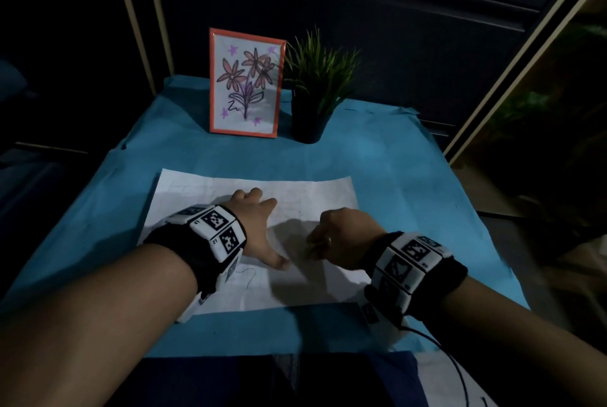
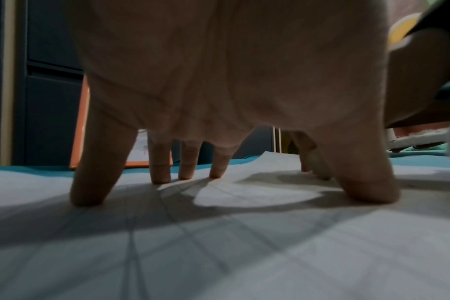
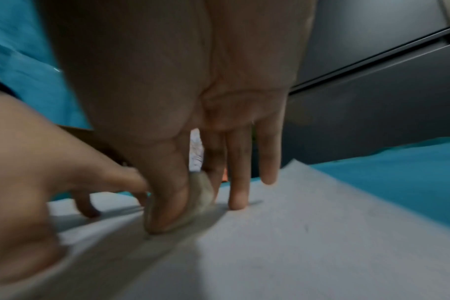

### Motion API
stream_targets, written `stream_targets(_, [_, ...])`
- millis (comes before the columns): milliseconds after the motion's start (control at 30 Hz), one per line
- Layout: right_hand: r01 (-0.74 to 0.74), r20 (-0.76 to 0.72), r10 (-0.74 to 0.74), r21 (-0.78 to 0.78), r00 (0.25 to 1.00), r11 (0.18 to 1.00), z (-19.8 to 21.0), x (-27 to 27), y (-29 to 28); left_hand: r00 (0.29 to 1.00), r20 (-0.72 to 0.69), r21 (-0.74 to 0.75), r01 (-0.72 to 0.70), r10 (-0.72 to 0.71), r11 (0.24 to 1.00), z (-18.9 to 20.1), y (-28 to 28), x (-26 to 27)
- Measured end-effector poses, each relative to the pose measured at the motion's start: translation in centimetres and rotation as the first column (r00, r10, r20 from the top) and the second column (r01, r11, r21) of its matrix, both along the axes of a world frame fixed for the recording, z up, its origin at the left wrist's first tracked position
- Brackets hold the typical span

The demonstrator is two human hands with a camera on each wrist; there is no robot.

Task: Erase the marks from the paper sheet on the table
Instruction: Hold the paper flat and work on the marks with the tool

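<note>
Here the right hand [image 3: 167, 125] pinches a small pale eraser [image 3: 202, 194] between thumb and forefinger, its tip pressed to the paper sheet [image 1: 322, 196]; the other fingers [image 3: 238, 182] stretch straight down. The left hand [image 1: 259, 226] spreads its fingers [image 2: 95, 166] straight on the sheet, tips pressing it flat, just beside the eraser. The sheet lies mid-counter on a blue cloth [image 1: 394, 150], nearer the front edge. A thin squiggle [image 1: 249, 275] shows near the sheet's front-left corner, by the left wrist. Rubbing looks to be under way at the centre; next, likely, short strokes there, then shifting both hands toward that squiggle without creasing the paper.
</note>
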State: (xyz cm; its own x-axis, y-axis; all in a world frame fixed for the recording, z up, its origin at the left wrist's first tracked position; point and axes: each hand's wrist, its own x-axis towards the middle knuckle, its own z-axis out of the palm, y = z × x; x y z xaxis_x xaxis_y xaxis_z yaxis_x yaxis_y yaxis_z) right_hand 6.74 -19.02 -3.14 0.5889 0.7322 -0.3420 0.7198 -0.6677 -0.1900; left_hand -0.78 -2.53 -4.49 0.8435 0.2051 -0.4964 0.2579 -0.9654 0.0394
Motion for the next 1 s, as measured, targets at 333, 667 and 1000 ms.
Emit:
stream_targets(333, [-0.002,-0.032,0.002,-0.008,0.999,1.000,-0.3,-0.4,-0.5,1.000,-0.006,0.008,0.001,-0.001,1.000,-0.1,0.1,0.1])
stream_targets(667, [0.016,-0.014,-0.016,-0.015,1.000,1.000,-0.3,-0.7,-0.5,1.000,-0.009,0.012,0.003,-0.003,1.000,-0.2,0.0,0.0])
stream_targets(1000, [-0.006,0.003,0.006,-0.015,1.000,1.000,-0.3,-1.2,-0.2,0.999,0.042,-0.044,0.002,-0.001,0.999,-0.5,0.2,-0.2])
